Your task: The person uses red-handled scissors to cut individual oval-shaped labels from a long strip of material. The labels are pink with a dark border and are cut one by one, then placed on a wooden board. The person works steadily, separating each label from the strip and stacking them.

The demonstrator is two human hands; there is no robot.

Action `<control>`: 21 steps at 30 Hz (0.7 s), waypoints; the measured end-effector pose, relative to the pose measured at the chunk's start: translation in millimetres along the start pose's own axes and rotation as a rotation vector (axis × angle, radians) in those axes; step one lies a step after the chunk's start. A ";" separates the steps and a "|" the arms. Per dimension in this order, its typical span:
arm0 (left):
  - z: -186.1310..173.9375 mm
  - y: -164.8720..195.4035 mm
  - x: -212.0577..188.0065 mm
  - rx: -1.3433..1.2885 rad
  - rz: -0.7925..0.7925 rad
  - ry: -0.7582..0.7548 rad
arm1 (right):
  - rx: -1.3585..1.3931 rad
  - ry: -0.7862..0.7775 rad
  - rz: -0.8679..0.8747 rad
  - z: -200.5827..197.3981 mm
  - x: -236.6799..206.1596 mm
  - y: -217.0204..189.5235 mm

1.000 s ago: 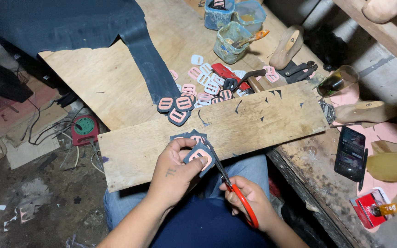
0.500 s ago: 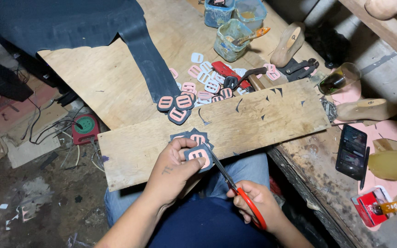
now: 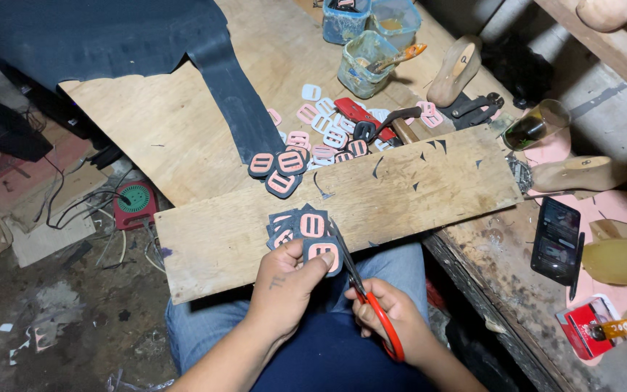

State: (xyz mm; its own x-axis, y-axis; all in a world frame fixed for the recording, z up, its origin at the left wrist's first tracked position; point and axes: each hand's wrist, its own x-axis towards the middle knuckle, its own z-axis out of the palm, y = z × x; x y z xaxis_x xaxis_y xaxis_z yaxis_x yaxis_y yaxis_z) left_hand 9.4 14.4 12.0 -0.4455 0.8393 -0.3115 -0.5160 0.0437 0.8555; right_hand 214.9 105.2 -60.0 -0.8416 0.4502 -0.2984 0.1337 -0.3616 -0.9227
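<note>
Dark sheet with pink buckles [image 3: 306,231] being pinched by left hand [image 3: 284,287] over the board's [image 3: 212,247] near edge, held taut for trimming | red scissors [image 3: 368,301] being gripped by right hand [image 3: 393,319], fingers through loops, blades against sheet edge.

The left hand [image 3: 284,287] has slid a little down and toward the body, so the dark strip of pink buckle pieces [image 3: 306,232] it holds now reaches past the near edge of the wooden board [image 3: 219,247]. The right hand [image 3: 393,319] has shifted with it, and the red-handled scissors [image 3: 364,294] have turned, their blades now lying along the strip's right edge beside the lowest piece.
</note>
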 end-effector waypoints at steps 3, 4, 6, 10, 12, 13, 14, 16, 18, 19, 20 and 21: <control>0.1 -0.5 -0.4 0.007 -0.005 -0.021 | -0.004 -0.039 -0.070 1.7 1.4 -1.6; -0.7 -0.3 0.6 0.009 -0.010 -0.027 | 0.001 -0.035 -0.052 1.0 0.3 -2.7; -4.3 0.1 1.5 -0.007 -0.025 -0.046 | 0.012 -0.023 -0.012 0.6 -0.6 -3.8; -14.0 1.3 6.1 -0.096 -0.074 -0.131 | 0.001 -0.005 0.054 -4.8 -6.4 -5.9; -19.6 3.2 9.7 -0.128 -0.095 -0.193 | -0.019 0.001 0.099 -9.0 -9.2 -7.3; -22.5 4.6 11.5 -0.132 -0.105 -0.227 | -0.027 0.007 0.135 -11.8 -11.1 -8.4; -24.8 6.0 12.8 -0.136 -0.115 -0.261 | -0.035 0.013 0.170 -14.3 -12.8 -9.6; -29.0 9.9 15.0 -0.040 -0.177 -0.247 | -0.093 -0.002 0.203 -20.2 -15.2 -12.5; -31.4 13.4 15.2 0.050 -0.212 -0.256 | -0.129 -0.009 0.239 -25.8 -18.0 -15.1; -32.8 15.6 15.3 0.092 -0.215 -0.272 | -0.137 -0.008 0.257 -28.1 -19.0 -16.1; -33.0 17.2 15.4 0.134 -0.217 -0.288 | -0.144 -0.007 0.276 -30.5 -20.2 -16.7; -33.2 18.4 15.1 0.162 -0.200 -0.282 | -0.161 0.011 0.290 -32.5 -20.9 -17.0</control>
State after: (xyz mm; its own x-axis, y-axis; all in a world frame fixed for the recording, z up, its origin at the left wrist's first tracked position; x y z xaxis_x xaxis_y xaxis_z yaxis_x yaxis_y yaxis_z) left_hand -31.0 9.8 9.3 -0.1168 0.9207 -0.3723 -0.4401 0.2881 0.8505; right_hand 247.2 128.5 -46.0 -0.7508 0.3562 -0.5563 0.4486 -0.3431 -0.8252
